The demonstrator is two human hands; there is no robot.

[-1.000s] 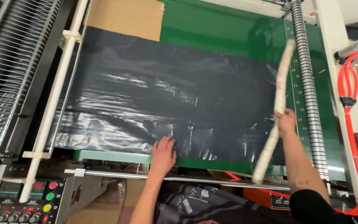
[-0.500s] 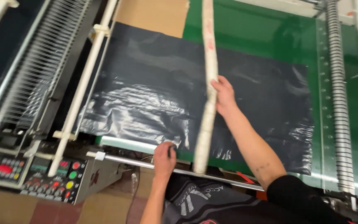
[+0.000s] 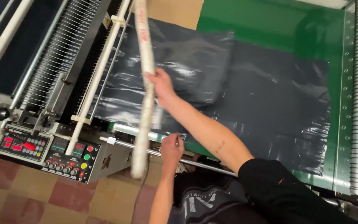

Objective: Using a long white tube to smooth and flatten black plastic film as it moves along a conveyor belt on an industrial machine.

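Both ends unclear: right hand (image 3: 160, 85) grips blurred white tube (image 3: 144, 83), left hand (image 3: 171, 148) clasps metal rail (image 3: 146, 150).

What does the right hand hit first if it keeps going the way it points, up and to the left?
Probably the white roller bar at the machine's edge. The right hand, gripping the long white tube, sits over the dark plastic sheet, and that bar is next up-left. Depth is unclear, so it might pass above.

The right hand (image 3: 161, 85) grips a long white tube (image 3: 144, 89) above the black plastic sheets (image 3: 245, 103); the left hand (image 3: 171, 148) holds a metal rod (image 3: 146, 150)
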